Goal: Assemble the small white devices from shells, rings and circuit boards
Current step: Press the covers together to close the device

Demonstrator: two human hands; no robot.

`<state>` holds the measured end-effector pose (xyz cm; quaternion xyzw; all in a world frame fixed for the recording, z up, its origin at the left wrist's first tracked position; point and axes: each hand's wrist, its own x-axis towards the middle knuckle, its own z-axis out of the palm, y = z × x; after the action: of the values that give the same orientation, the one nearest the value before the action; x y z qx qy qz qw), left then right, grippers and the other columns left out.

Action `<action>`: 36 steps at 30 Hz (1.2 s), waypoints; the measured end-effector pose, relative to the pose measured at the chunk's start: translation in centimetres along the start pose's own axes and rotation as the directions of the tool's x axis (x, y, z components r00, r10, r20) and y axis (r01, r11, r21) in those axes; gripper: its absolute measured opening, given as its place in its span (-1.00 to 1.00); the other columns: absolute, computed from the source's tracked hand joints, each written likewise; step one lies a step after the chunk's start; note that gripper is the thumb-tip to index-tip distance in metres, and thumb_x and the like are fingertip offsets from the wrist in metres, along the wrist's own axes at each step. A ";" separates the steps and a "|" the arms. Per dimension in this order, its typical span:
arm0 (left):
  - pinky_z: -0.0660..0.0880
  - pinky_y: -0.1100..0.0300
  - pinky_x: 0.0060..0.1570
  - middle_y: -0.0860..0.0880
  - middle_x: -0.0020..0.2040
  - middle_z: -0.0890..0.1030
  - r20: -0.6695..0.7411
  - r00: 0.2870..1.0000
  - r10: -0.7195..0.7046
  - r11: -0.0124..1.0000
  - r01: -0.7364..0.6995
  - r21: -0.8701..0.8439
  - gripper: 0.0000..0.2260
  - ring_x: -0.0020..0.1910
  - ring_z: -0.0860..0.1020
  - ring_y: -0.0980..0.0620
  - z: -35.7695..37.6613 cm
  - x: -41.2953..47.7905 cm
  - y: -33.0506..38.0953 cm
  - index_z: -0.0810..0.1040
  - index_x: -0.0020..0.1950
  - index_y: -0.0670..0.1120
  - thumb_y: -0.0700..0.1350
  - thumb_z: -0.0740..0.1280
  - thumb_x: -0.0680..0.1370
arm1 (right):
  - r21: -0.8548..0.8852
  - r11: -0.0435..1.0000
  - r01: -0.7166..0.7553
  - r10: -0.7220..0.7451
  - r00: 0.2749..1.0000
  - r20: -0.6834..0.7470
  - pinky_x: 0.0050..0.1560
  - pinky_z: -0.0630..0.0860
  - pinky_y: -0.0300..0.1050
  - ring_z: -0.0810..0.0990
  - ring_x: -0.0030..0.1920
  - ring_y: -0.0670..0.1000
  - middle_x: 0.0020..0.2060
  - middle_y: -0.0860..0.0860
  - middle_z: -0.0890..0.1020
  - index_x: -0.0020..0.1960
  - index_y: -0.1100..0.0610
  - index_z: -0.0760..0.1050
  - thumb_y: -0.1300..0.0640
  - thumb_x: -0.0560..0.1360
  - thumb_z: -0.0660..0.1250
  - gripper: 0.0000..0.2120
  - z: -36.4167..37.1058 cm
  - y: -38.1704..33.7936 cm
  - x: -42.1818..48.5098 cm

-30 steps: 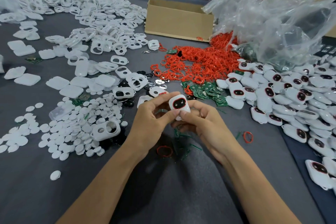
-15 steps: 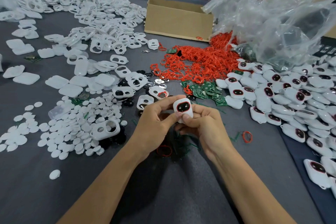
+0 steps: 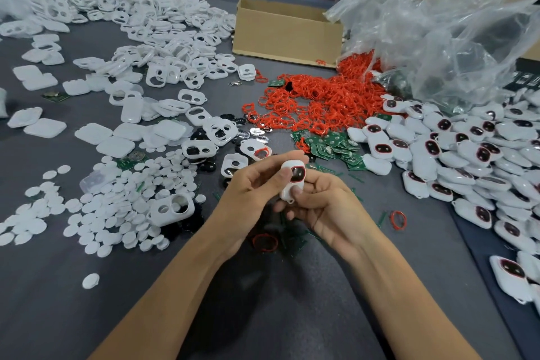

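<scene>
While your hands meet above the grey tabletop (image 3: 73,316), you hold one device (image 3: 287,188) between them, just clear of the surface. Your left hand (image 3: 248,190) curls round its left side, with the thumb lying across the front at the edge of the red-ringed dark window. Your right hand (image 3: 327,204) cups it from below and from the right, thumb set on the lower white face. Each grip is pinching the device; neither is spread. The device stands nearly upright, its small loop at the bottom end.

Just below your hands a ring (image 3: 264,242) lies on the tabletop among green slivers. A second ring (image 3: 398,220) lies apart on your right.

Ahead of you a heap of rings (image 3: 321,99) spreads wide, with green boards (image 3: 330,149) piled at its near edge. On your right lies a big pile of finished devices (image 3: 467,149), each white with a dark window. On your left, shells (image 3: 163,26) cover the far tabletop, and white discs (image 3: 117,207) are strewn nearer you. One two-holed shell (image 3: 172,209) rests on the discs.

A cardboard box (image 3: 286,32) stands behind the heap. A crumpled clear bag (image 3: 438,23) rises at the far right, touching the box.
</scene>
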<state>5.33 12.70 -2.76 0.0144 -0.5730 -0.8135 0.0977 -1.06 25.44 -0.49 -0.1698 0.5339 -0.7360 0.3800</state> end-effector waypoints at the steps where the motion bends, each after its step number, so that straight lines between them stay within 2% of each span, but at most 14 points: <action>1: 0.51 0.25 -0.35 -0.14 0.21 0.61 0.032 0.999 -0.014 0.999 0.015 -0.048 -0.67 -0.28 0.45 -0.01 -0.1 0.0 0.1 0.58 0.27 -0.09 -0.07 0.31 0.52 | 0.016 1.000 -0.006 0.006 1.000 0.010 -0.39 0.53 -0.23 0.62 -0.37 0.04 -0.32 0.18 0.62 -0.03 0.35 0.52 0.39 0.36 0.24 -0.80 0.0 0.0 -0.1; 3: 0.49 0.27 -0.35 -0.10 0.25 0.61 0.099 0.995 -0.029 0.992 0.041 -0.121 -0.66 -0.34 0.48 0.13 -0.3 0.1 0.3 0.56 0.28 -0.12 -0.09 0.32 0.52 | 0.021 1.000 -0.015 0.015 1.000 0.019 -0.39 0.54 -0.24 0.62 -0.39 0.04 -0.34 0.17 0.63 -0.09 0.36 0.52 0.38 0.35 0.25 -0.83 0.1 -0.1 -0.2; 7: 0.54 0.20 -0.33 -0.11 0.17 0.63 0.194 0.980 -0.038 0.980 0.075 -0.185 -0.71 -0.34 0.52 0.05 -0.7 0.0 0.5 0.62 0.19 -0.12 -0.11 0.42 0.48 | 0.026 0.999 -0.035 0.035 0.999 0.020 -0.46 0.50 -0.25 0.58 -0.45 0.01 -0.35 0.16 0.63 -0.18 0.31 0.56 0.34 0.30 0.28 -0.87 0.2 -0.1 -0.6; 9: 0.55 0.19 -0.30 -0.10 0.14 0.63 0.210 0.977 -0.027 0.977 0.070 -0.200 -0.71 -0.30 0.57 0.05 -0.7 -0.1 0.6 0.59 0.20 -0.16 -0.14 0.40 0.50 | 0.026 0.999 -0.047 0.046 0.999 0.018 -0.48 0.48 -0.26 0.57 -0.47 0.00 -0.35 0.16 0.63 -0.23 0.26 0.60 0.34 0.29 0.29 -0.88 0.2 -0.2 -0.8; 11: 0.57 0.18 -0.29 -0.10 0.13 0.63 0.197 0.980 -0.020 0.970 0.067 -0.233 -0.71 -0.27 0.60 0.07 -0.6 -0.1 0.6 0.56 0.22 -0.19 -0.16 0.34 0.51 | 0.049 0.997 -0.058 0.057 0.998 0.037 -0.47 0.48 -0.27 0.57 -0.46 -0.01 -0.34 0.14 0.63 -0.18 0.25 0.59 0.34 0.31 0.29 -0.86 0.2 -0.2 -0.8; 16: 0.49 0.22 -0.46 -0.13 0.06 0.65 0.031 0.999 -0.020 0.961 0.027 -0.274 -0.76 -0.45 0.48 0.09 -0.1 0.0 0.6 0.65 0.10 -0.13 -0.14 0.32 0.48 | 0.024 0.999 0.043 -0.045 0.994 0.103 -0.32 0.53 -0.29 0.60 -0.33 -0.05 -0.30 0.04 0.62 0.01 0.26 0.54 0.28 0.42 0.29 -0.82 0.6 0.0 -0.6; 19: 0.46 0.25 -0.51 -0.11 0.00 0.67 -0.069 0.997 -0.020 0.981 0.007 -0.195 -0.72 -0.40 0.53 0.07 0.1 0.1 0.6 0.64 0.08 -0.14 -0.11 0.40 0.39 | -0.167 0.979 0.120 -0.114 0.992 0.044 -0.30 0.52 -0.27 0.61 -0.32 -0.04 -0.31 0.04 0.64 0.03 0.25 0.54 0.29 0.40 0.38 -0.80 0.8 0.5 -0.4; 22: 0.58 0.21 -0.28 -0.08 -0.03 0.69 -0.124 0.992 0.008 0.995 -0.020 -0.096 -0.68 -0.14 0.63 0.05 -0.4 0.0 0.7 0.66 0.03 -0.11 -0.17 0.53 0.29 | -0.323 0.931 0.167 -0.182 0.983 -0.016 -0.22 0.53 -0.29 0.65 -0.22 -0.07 -0.22 -0.01 0.69 0.08 0.23 0.56 0.35 0.39 0.44 -0.73 0.5 0.6 -0.4; 25: 0.57 0.25 -0.10 -0.05 -0.07 0.70 -0.129 0.991 0.039 0.999 -0.043 -0.024 -0.72 -0.07 0.65 0.07 -0.9 0.0 0.7 0.70 -0.07 -0.04 -0.27 0.54 0.27 | -0.440 0.873 0.209 -0.230 0.973 0.005 -0.05 0.56 -0.21 0.66 -0.08 -0.04 -0.10 0.04 0.71 0.10 0.22 0.58 0.34 0.37 0.48 -0.69 0.2 0.4 -0.5; 28: 0.56 0.27 -0.10 -0.04 -0.07 0.71 -0.147 0.986 0.079 0.996 -0.074 0.042 -0.75 -0.07 0.66 0.07 -0.7 -0.2 0.5 0.71 -0.07 -0.03 -0.23 0.54 0.30 | -0.448 0.872 0.197 -0.218 0.976 0.004 0.02 0.55 -0.02 0.62 -0.09 0.01 -0.09 0.16 0.69 0.09 0.22 0.59 0.34 0.39 0.47 -0.73 0.2 0.4 -0.5; 30: 0.55 0.29 -0.07 -0.05 -0.04 0.70 -0.178 0.977 0.119 0.988 -0.099 0.118 -0.79 -0.06 0.65 0.11 -0.2 -0.2 0.3 0.70 -0.01 -0.02 -0.16 0.54 0.37 | -0.429 0.888 0.167 -0.195 0.981 -0.022 -0.02 0.49 0.11 0.56 -0.14 0.08 -0.15 0.25 0.65 0.03 0.22 0.59 0.32 0.39 0.46 -0.78 0.1 0.4 -0.4; 32: 0.52 0.24 0.02 -0.05 0.01 0.69 -0.256 0.952 0.166 0.972 -0.115 0.203 -0.83 0.01 0.63 0.10 0.1 0.0 0.1 0.69 0.02 0.05 -0.03 0.48 0.44 | -0.455 0.880 0.136 -0.181 0.982 -0.057 -0.09 0.39 0.05 0.46 -0.20 0.08 -0.24 0.19 0.58 -0.01 0.24 0.57 0.32 0.38 0.47 -0.80 0.1 0.6 -0.4; 34: 0.50 0.10 0.12 -0.02 0.03 0.69 -0.354 0.912 0.209 0.967 -0.138 0.214 -0.83 0.09 0.61 0.02 0.0 0.2 0.3 0.68 0.02 0.08 0.08 0.45 0.46 | -0.487 0.865 0.117 -0.187 0.978 -0.097 -0.08 0.43 0.01 0.49 -0.22 0.04 -0.24 0.11 0.60 -0.02 0.26 0.54 0.36 0.36 0.49 -0.76 0.2 0.7 -0.3; 36: 0.49 0.05 0.13 0.01 0.02 0.69 -0.423 0.877 0.230 0.969 -0.168 0.179 -0.76 0.08 0.61 0.01 -0.3 0.3 0.6 0.66 0.04 0.00 0.08 0.36 0.48 | -0.535 0.836 0.122 -0.214 0.970 -0.113 -0.06 0.51 0.04 0.53 -0.22 0.02 -0.22 0.15 0.64 0.01 0.20 0.51 0.35 0.35 0.50 -0.71 0.3 0.7 -0.3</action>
<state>5.13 12.20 -2.27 0.1456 -0.5888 -0.7335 0.3068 -0.41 25.36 -0.96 -0.2504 0.7273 -0.6048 0.2063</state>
